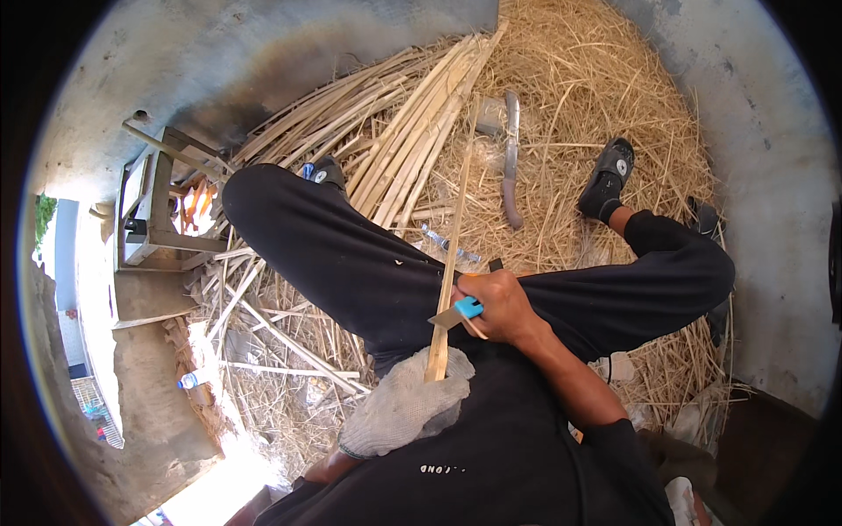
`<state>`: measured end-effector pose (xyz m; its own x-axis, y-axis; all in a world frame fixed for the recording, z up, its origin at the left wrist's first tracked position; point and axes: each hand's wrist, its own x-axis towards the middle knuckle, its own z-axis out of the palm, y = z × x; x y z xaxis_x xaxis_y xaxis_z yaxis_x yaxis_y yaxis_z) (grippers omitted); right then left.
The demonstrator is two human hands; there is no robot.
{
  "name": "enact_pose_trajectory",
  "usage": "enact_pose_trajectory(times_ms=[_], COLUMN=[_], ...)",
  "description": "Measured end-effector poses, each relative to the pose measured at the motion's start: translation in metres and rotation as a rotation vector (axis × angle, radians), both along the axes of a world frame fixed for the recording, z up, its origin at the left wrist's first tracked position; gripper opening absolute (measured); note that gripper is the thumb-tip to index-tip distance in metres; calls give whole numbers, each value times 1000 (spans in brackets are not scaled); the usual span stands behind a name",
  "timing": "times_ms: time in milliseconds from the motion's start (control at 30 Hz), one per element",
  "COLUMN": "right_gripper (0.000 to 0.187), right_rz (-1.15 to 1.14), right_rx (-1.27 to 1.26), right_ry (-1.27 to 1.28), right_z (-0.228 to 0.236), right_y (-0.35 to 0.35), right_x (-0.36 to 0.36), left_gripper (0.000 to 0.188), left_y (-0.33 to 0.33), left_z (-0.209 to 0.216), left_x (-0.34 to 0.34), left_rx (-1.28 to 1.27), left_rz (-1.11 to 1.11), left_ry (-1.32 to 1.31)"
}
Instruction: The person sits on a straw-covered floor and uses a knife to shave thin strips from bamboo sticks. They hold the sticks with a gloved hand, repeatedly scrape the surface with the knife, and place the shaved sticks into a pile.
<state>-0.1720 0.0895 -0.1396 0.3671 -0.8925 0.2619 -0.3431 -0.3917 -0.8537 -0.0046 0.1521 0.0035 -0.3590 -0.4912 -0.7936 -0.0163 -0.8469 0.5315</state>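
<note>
My left hand [408,405], in a pale knitted glove, is closed round the near end of a long, thin bamboo strip [437,355]. The strip runs away from me between my legs, its far end over the shavings. Just beyond the glove, my bare right hand [500,307] grips a knife [449,317] with a turquoise handle. Its short flat blade lies across the strip, pointing left; whether it cuts into the wood I cannot tell. My right fingers also lie close to the strip, partly hidden behind the hand.
Many split strips [421,123] lie in a heap ahead to the left. A machete [511,149] rests beside a grey block [489,116] on deep shavings [588,79]. A wooden frame [167,210] stands at left, a plastic bottle [195,379] near it. Grey walls [763,175] curve around.
</note>
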Motion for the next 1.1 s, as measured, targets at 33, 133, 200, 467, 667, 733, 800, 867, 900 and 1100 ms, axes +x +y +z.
enact_pose_trajectory(times_ms=[33, 133, 200, 467, 667, 733, 800, 867, 900, 1100], right_gripper=[19, 15, 19, 14, 18, 19, 18, 16, 15, 17], right_rz=[15, -10, -78, -642, -207, -93, -38, -70, -87, -586], right_rx=[26, 53, 15, 284, 138, 113, 70, 41, 20, 273], right_ry=[9, 20, 41, 485, 59, 16, 39, 14, -4, 445], right_z=[-7, -11, -13, -69, -29, -33, -38, -36, -35, -70], right_y=[2, 3, -4, -75, -28, -23, -26, -29, -32, -89], right_x=[2, 10, 16, -25, -4, -1, 6, 15, 18, -9], left_gripper=[20, 21, 21, 21, 23, 24, 25, 25, 25, 15], left_y=[-2, -1, -4, -20, -24, -23, -27, -25, -24, -23], left_z=[-2, -8, -7, 5, 5, 3, 5, 6, 7, -1], left_x=[-1, 4, 4, -5, 1, 3, 2, 0, 1, 5], left_rx=[23, -34, -23, 130, 153, 157, 153, 185, 195, 114], left_rz=[-15, -67, -37, 3, -2, -19, -71, 0, 35, -114], left_ry=[1, -35, -53, -27, 43, 24, -26, -74, -103, 46])
